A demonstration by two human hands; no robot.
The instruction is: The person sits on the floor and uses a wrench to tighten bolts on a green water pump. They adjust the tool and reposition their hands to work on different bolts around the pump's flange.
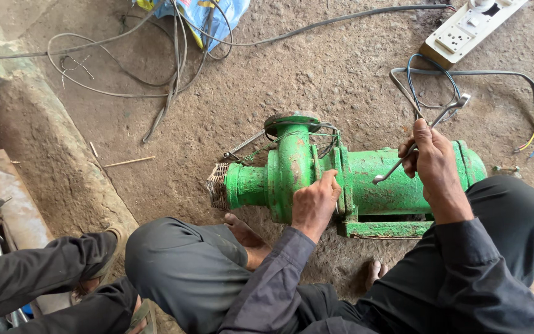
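- Spanner (420, 140) sits pinched in the right hand (435, 167), fingers curled round its shaft; the far end pokes out above the knuckles.
- Left hand (314, 201) lies half-closed on the green pump (366, 179), fingertips hidden at the flange joint; what they touch is unclear.
- Pump base is partly hidden under the right forearm, resting on the dirt floor (316, 74).
- Extension board (465, 28), beyond the right hand, is cut off at the frame's edge.

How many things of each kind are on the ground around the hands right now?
Green pump: 1
Metal spanner, held in the right hand: 1
White socket board: 1
Blue bag: 1
Thin stick: 1
Total: 5
The left hand rests on the pump; the loose cables are too tangled to count.
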